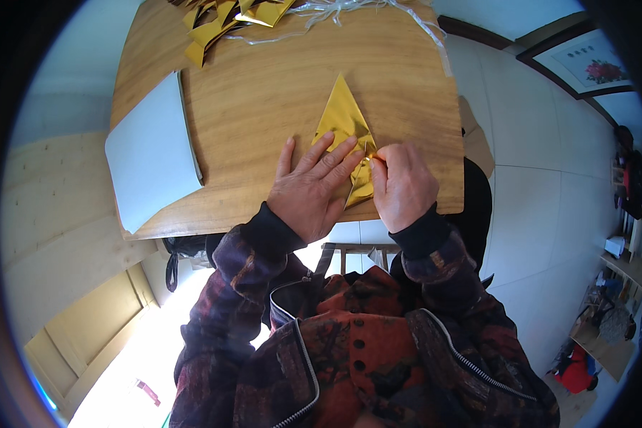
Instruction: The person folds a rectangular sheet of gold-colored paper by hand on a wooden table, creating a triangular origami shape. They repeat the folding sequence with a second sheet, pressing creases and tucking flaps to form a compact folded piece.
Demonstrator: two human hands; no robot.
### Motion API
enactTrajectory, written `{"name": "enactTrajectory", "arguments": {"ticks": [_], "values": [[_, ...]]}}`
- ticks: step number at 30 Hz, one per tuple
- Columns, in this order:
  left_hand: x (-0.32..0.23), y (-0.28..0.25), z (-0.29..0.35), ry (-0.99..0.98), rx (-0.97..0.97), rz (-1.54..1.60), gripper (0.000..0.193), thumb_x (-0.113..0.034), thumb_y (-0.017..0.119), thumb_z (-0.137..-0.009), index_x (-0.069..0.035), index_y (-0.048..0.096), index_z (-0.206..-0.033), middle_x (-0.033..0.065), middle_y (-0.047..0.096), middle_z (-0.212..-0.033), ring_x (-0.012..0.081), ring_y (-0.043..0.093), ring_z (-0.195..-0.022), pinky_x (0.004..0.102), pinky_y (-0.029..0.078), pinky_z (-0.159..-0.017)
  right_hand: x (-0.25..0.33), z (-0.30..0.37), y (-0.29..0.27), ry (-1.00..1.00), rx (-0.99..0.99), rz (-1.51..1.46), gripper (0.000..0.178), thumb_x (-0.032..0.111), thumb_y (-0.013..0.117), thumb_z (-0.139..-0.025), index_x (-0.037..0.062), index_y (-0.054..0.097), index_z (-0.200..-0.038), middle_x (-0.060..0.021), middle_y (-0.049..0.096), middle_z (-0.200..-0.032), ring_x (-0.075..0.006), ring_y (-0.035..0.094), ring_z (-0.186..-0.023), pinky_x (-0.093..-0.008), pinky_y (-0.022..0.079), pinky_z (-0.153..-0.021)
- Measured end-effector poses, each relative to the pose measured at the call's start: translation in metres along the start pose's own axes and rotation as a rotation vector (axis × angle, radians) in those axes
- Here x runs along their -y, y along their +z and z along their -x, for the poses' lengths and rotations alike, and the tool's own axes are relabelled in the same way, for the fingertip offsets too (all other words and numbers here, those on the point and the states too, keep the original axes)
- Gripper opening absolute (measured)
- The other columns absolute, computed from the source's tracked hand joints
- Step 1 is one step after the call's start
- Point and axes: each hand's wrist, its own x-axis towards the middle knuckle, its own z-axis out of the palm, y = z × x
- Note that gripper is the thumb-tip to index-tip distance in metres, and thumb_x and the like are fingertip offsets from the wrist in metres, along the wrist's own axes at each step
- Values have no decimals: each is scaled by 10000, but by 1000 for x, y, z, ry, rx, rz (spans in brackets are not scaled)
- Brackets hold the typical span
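Observation:
A sheet of shiny gold paper [344, 107], folded to a point at its far end, lies on the wooden table near the front edge. My left hand [312, 182] rests flat over its left side with the fingers spread, pressing it down. At the paper's right edge my right hand [406, 182] is closed, thumb and forefinger pinching a raised flap. The lower part of the paper is creased, and part of it is hidden under my left fingers.
A stack of white paper [155, 153] lies on the left of the table [257, 93]. Several folded gold paper pieces [210, 32] and clear plastic strands [328, 11] lie along the far edge. A framed picture [585, 60] is on the right, above the tiled floor [535, 200].

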Motion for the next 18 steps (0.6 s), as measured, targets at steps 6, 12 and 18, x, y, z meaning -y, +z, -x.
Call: {"name": "enactTrajectory", "arguments": {"ticks": [6,12,18], "values": [[-3,-3,-2,8,7,-54,557,-196,525,-896,-246,430,-1443,4,332,-1550,268,262,-1445,578,74,-1154,3,0,0,106,11,-28,179,96,700,-820,81,549,-914,-107,600,-859,-328,620,-737,-414,491,-609],[-3,1,-1,-2,-15,-67,534,-187,538,-905,-254,454,-1428,-1,355,-1538,256,282,-1435,559,85,-1154,-1,-1,3,35,-14,30,203,111,691,-814,84,505,-892,-103,560,-827,-312,611,-737,-410,506,-568],[-4,4,-1,-6,-54,-86,528,-184,556,-903,-263,470,-1417,-5,384,-1519,246,310,-1422,539,101,-1153,0,-1,3,41,-21,35,167,100,682,-824,82,523,-875,-102,568,-804,-309,614,-716,-397,501,-570]]}}
